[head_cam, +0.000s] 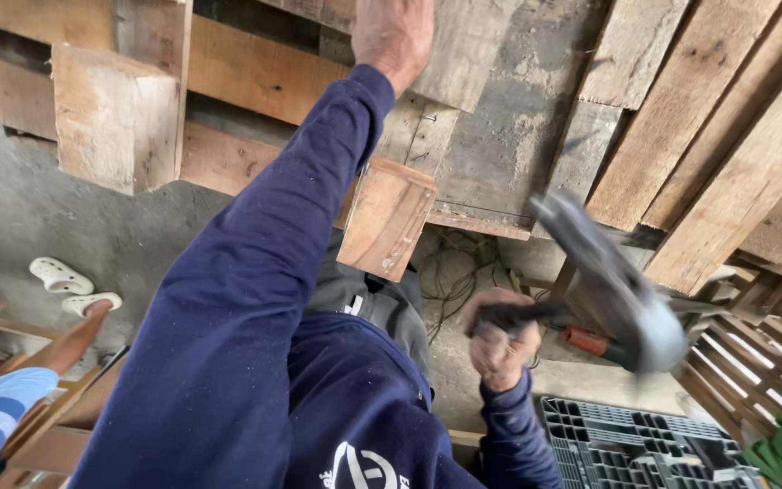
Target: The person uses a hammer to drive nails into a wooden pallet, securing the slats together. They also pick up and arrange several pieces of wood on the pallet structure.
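Hammer [608, 281] in the right hand [502, 340]: the fingers are curling tight around its dark handle, fist closed, and the metal head is showing only as a grey blur up and to the right of the knuckles, so its exact tilt is impossible to read. The left hand [394, 34] is reaching up at the top of the view on the end of a long dark blue sleeve [255, 272]; it is pressing against a weathered plank [463, 54], but the fingers are running out of view, so how far they are spread cannot be told.

Just below the left wrist and between the two hands, a short wooden block [386, 217] is sticking out from the stacked boards, its cut end facing the camera. Boards of the wooden pallet [708, 136] are fanning out above and to the right of the hammer. Below the right hand a dark plastic crate [626, 444] with a grid top is sitting, and something green is lying just beside it at the corner. Well to the left of the left arm, a pair of pale clogs [70, 285] is lying on the concrete floor [65, 217], and another person's leg and light blue sleeve are showing near them at the lower left edge.
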